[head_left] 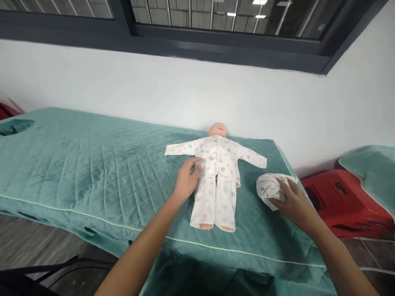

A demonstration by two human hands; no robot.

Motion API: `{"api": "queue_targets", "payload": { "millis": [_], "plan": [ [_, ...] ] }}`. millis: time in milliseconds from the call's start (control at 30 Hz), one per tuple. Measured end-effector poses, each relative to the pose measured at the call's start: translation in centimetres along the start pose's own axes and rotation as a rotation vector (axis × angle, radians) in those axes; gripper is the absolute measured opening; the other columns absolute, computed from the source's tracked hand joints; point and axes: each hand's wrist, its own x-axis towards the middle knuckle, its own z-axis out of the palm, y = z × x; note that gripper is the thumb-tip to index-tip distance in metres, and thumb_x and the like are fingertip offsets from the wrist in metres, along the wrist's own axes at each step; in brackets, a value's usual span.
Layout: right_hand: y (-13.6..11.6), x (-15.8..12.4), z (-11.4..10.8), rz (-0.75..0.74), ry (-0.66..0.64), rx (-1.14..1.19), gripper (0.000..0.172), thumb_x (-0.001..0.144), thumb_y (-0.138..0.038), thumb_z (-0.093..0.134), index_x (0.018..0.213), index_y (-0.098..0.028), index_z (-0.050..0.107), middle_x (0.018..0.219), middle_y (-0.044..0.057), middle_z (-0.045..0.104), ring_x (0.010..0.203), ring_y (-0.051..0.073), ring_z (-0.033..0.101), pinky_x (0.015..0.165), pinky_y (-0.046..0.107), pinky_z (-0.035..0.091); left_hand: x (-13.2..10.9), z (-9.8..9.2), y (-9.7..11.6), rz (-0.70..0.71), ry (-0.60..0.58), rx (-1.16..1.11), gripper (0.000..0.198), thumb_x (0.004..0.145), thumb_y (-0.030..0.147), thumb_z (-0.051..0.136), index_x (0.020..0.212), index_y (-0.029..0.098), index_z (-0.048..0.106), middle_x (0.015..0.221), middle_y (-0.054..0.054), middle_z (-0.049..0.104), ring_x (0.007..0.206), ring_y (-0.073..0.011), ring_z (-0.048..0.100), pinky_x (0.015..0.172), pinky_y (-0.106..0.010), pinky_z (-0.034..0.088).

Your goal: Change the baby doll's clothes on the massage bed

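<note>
A baby doll (217,129) lies face up on the green quilted bed cover (101,164), its head towards the wall. It wears a white printed top (212,154) with both sleeves spread wide, and matching trousers (203,201) with the feet just showing at the cuffs. My left hand (189,174) is at the side of the top, its thumb and fingers apart and nothing seen in them. Right of the doll, my right hand (290,197) grips a bunched white printed cloth (269,187), which rests on the cover. Some of its fingertips are hidden in the folds.
A white wall (123,86) with a dark window frame (216,49) runs behind the bed. On the right stands a red plastic stool (348,201) with a green cushion (373,168) by it. Dark cables (77,263) hang at the lower left.
</note>
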Motion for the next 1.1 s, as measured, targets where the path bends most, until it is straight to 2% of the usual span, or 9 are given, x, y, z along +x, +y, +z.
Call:
{"api": "queue_targets", "payload": {
  "millis": [100, 167, 267, 367, 467, 567, 667, 867, 1100],
  "plan": [
    [-0.5, 0.3, -1.5, 0.018, 0.024, -0.022, 0.072, 0.090, -0.058, 0.056, 0.151, -0.023, 0.039, 0.159, 0.017, 0.027, 0.145, 0.047, 0.023, 0.107, 0.066, 0.038, 3.1, 1.6, -0.9, 0.093, -0.035, 0.097, 0.030, 0.094, 0.024, 0.050, 0.120, 0.017, 0.062, 0.127, -0.010, 0.064, 0.122, -0.0209, 0.057, 0.109, -0.039, 0.044],
    [-2.0, 1.4, -2.6, -0.009, 0.125, 0.021, 0.067, 0.093, -0.058, 0.053, 0.148, -0.022, 0.042, 0.160, 0.016, 0.025, 0.148, 0.047, 0.016, 0.109, 0.070, 0.032, 5.3, 2.8, -1.3, 0.133, -0.070, 0.160, 0.034, 0.093, 0.021, 0.049, 0.125, 0.014, 0.060, 0.133, -0.011, 0.062, 0.129, -0.0219, 0.053, 0.115, -0.040, 0.039],
    [-5.8, 4.5, -2.8, -0.159, 0.246, 0.227, 0.053, 0.097, -0.052, 0.050, 0.141, -0.022, 0.048, 0.156, 0.015, 0.033, 0.149, 0.038, 0.020, 0.116, 0.062, 0.030, 8.7, 4.5, -1.6, 0.133, -0.126, 0.235, 0.039, 0.094, 0.019, 0.046, 0.129, 0.010, 0.058, 0.140, -0.014, 0.057, 0.136, -0.0234, 0.048, 0.120, -0.040, 0.034],
    [-10.0, 9.3, -0.9, -0.230, 0.139, 0.477, 0.044, 0.098, -0.046, 0.051, 0.136, -0.025, 0.050, 0.152, 0.011, 0.039, 0.148, 0.030, 0.027, 0.118, 0.054, 0.032, 11.6, 5.7, -1.7, 0.106, -0.178, 0.273, 0.036, 0.095, 0.020, 0.042, 0.125, 0.012, 0.061, 0.140, -0.014, 0.058, 0.135, -0.0239, 0.050, 0.119, -0.040, 0.036],
    [-13.5, 14.7, 1.7, -0.166, 0.083, 0.723, 0.043, 0.094, -0.046, 0.054, 0.131, -0.024, 0.053, 0.146, 0.010, 0.047, 0.140, 0.028, 0.040, 0.117, 0.049, 0.035, 13.4, 6.3, -1.9, 0.108, -0.223, 0.266, 0.034, 0.097, 0.022, 0.040, 0.117, 0.015, 0.066, 0.135, -0.011, 0.062, 0.129, -0.0232, 0.055, 0.115, -0.040, 0.040],
    [-15.9, 19.4, 4.0, -0.112, 0.092, 0.871, 0.041, 0.092, -0.043, 0.053, 0.126, -0.022, 0.055, 0.135, 0.010, 0.056, 0.128, 0.027, 0.050, 0.113, 0.048, 0.038, 14.0, 6.6, -2.6, 0.140, -0.233, 0.229, 0.037, 0.099, 0.026, 0.038, 0.122, 0.016, 0.065, 0.136, -0.010, 0.062, 0.130, -0.0216, 0.054, 0.116, -0.039, 0.039],
    [-17.2, 21.7, 5.7, -0.070, 0.119, 0.945, 0.036, 0.092, -0.043, 0.050, 0.117, -0.020, 0.058, 0.124, 0.010, 0.061, 0.120, 0.027, 0.054, 0.108, 0.048, 0.039, 13.9, 6.8, -3.4, 0.133, -0.231, 0.232, 0.040, 0.100, 0.029, 0.037, 0.130, 0.017, 0.061, 0.144, -0.008, 0.055, 0.137, -0.0201, 0.048, 0.120, -0.038, 0.035],
    [-16.9, 21.6, 6.8, -0.091, 0.134, 1.048, 0.026, 0.093, -0.041, 0.052, 0.110, -0.023, 0.058, 0.129, 0.006, 0.059, 0.124, 0.023, 0.050, 0.110, 0.044, 0.036, 13.5, 6.7, -3.6, 0.146, -0.238, 0.238, 0.040, 0.101, 0.029, 0.037, 0.133, 0.020, 0.059, 0.147, -0.006, 0.052, 0.138, -0.0195, 0.046, 0.121, -0.038, 0.036],
    [-16.9, 21.6, 6.8, -0.129, 0.125, 1.002, 0.025, 0.096, -0.040, 0.050, 0.113, -0.025, 0.059, 0.136, 0.005, 0.057, 0.128, 0.022, 0.048, 0.111, 0.044, 0.034, 13.4, 6.5, -3.3, 0.159, -0.246, 0.253, 0.040, 0.101, 0.025, 0.036, 0.135, 0.025, 0.057, 0.147, -0.003, 0.052, 0.137, -0.0194, 0.047, 0.118, -0.038, 0.039]
  ]
}}
